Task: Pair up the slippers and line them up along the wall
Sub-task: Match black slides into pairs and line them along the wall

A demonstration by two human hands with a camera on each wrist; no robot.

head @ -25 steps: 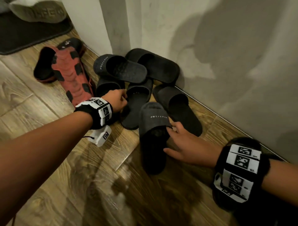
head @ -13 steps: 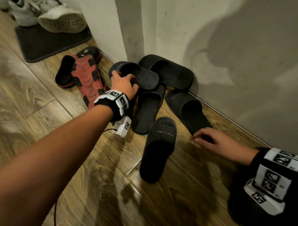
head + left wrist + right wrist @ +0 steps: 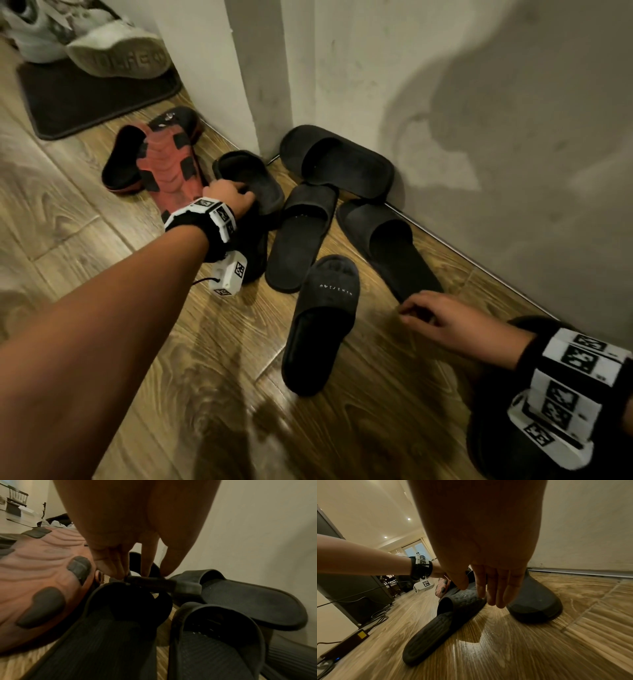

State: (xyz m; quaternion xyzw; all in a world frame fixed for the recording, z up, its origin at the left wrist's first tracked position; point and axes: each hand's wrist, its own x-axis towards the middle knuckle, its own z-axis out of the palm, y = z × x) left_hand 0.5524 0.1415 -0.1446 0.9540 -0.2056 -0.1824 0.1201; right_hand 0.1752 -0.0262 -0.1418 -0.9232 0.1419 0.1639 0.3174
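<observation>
Several black slippers lie jumbled on the wood floor at a wall corner. My left hand (image 3: 245,198) pinches the heel rim of one black slipper (image 3: 250,178), and the fingertips (image 3: 147,573) show on that rim (image 3: 154,584). My right hand (image 3: 414,313) hangs with straight fingers (image 3: 494,596) at the heel of the slipper beside the wall (image 3: 387,246). A lettered slipper (image 3: 325,322) lies nearest me. Another slipper (image 3: 301,233) lies in the middle, and one more (image 3: 335,161) rests against the wall. A red-soled slipper (image 3: 168,171) lies upside down on its mate (image 3: 123,161).
A dark mat (image 3: 85,99) with white sneakers (image 3: 116,51) sits at the far left. The wall (image 3: 479,137) runs along the right, with a jutting corner (image 3: 239,68). A power strip (image 3: 346,642) with cables lies on the floor to my left.
My left hand took hold of the top slipper and drew it left, off the pile. My right hand left the lettered slipper and moved to the heel of the slipper by the wall.
</observation>
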